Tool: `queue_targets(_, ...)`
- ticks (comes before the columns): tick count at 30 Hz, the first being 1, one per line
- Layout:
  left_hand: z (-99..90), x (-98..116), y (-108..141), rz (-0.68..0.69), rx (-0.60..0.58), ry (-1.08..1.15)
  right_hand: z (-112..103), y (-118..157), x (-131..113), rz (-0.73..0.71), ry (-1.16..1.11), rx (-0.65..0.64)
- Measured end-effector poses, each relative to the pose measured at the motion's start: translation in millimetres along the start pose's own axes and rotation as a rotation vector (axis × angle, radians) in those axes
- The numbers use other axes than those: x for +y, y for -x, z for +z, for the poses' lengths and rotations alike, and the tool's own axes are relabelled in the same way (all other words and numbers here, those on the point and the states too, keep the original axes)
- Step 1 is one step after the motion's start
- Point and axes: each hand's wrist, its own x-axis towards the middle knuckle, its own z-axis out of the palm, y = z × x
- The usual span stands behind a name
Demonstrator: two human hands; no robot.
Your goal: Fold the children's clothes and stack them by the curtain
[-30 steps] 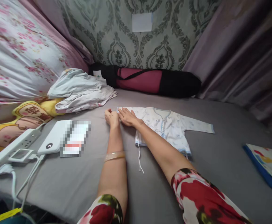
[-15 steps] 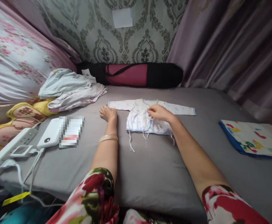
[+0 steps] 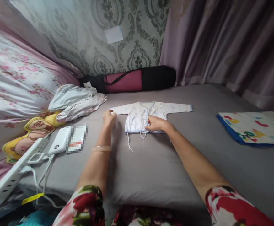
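A small white baby shirt (image 3: 134, 119) with pale blue trim and faint prints lies spread on the grey bed sheet (image 3: 148, 169), its sleeves stretched out to both sides. White tie strings hang from its lower hem. My left hand (image 3: 109, 117) is at the end of the left-hand sleeve, fingers closed on the cuff. On the shirt's front, my right hand (image 3: 156, 123) pinches the fabric near the middle edge. That hand and wrist cover part of the shirt's lower right side.
Crumpled light clothes (image 3: 80, 100) lie at the back left. Nearby are a yellow plush toy (image 3: 36, 133), a white device (image 3: 60, 140) and a power strip (image 3: 16, 169) with cables. A black and maroon long bag (image 3: 127, 82) rests against the wall. At right lies a folded colourful cloth (image 3: 254, 128).
My right hand has moved slightly down and left on the shirt's front. The left hand has turned at the cuff, its fingers now pinching there. The camera view has tilted and shifted.
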Motion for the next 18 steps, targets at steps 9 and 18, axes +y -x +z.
queue_targets(9,38.6,83.1,106.7,0.389,-0.626,0.113,1.0,12.3,-14.7,0.022,0.064,-0.028)
queue_targets(18,45.6,56.0,114.1,0.529,-0.457,-0.026,-4.4,-0.5,7.7,0.087,-0.098,0.043)
